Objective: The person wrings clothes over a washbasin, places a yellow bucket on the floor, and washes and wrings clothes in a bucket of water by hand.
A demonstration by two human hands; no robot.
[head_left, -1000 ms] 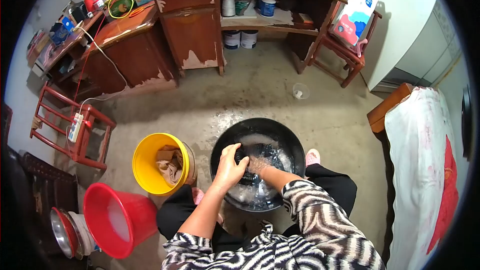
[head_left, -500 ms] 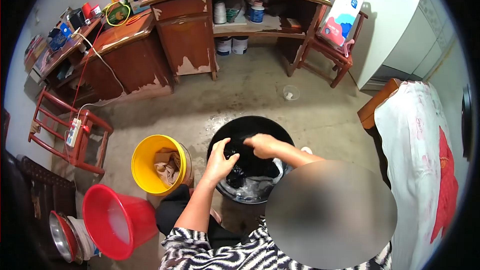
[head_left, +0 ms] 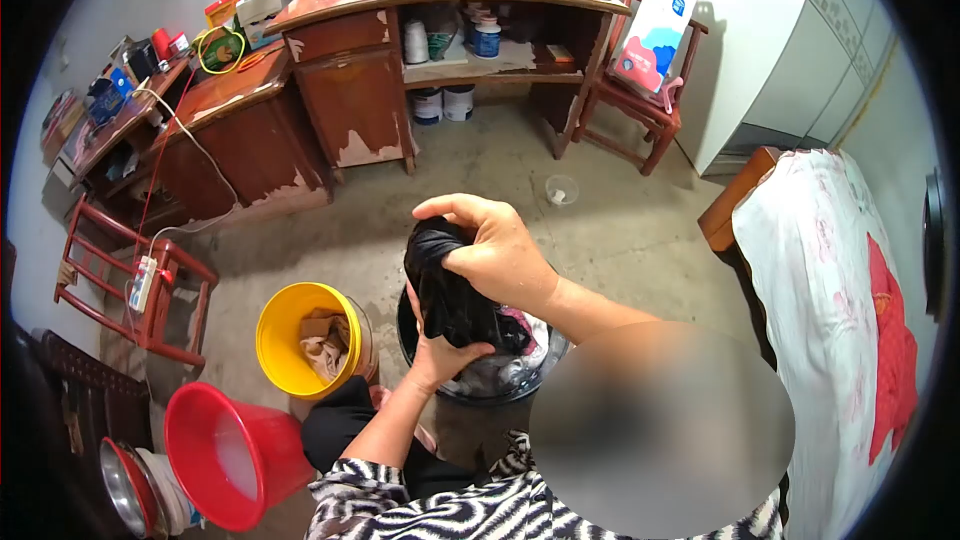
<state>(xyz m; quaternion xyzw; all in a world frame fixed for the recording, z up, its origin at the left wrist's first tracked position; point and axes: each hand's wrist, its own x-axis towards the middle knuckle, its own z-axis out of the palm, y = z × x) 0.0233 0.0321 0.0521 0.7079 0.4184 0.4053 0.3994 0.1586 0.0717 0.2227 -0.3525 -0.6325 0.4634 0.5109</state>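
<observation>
A dripping-dark, bunched black cloth (head_left: 440,290) is raised over the black basin (head_left: 403,332) on the floor. My right hand (head_left: 500,248) grips its upper end, fingers curled over the top and thumb pressed against it. Lower down, my left hand (head_left: 440,358) holds the cloth from the left side, its thumb across the front and some fingers hidden behind the fabric. Beneath the hands, whitish and grey wet laundry (head_left: 510,372) lies in the basin, with a bit of pink fabric (head_left: 517,320) showing beside the black cloth.
Left of the basin stands a yellow bucket (head_left: 265,340) with beige cloth (head_left: 325,342) inside. A red bucket (head_left: 180,430) holds cloudy liquid. A small clear tub (head_left: 562,190) sits beyond the basin. Wooden desk (head_left: 350,105), red chair (head_left: 640,105) and bed (head_left: 800,270) surround the floor.
Both hands were low over the basin, the left with spread fingers. Now the black cloth is lifted up out of it between them, and the view has shifted slightly.
</observation>
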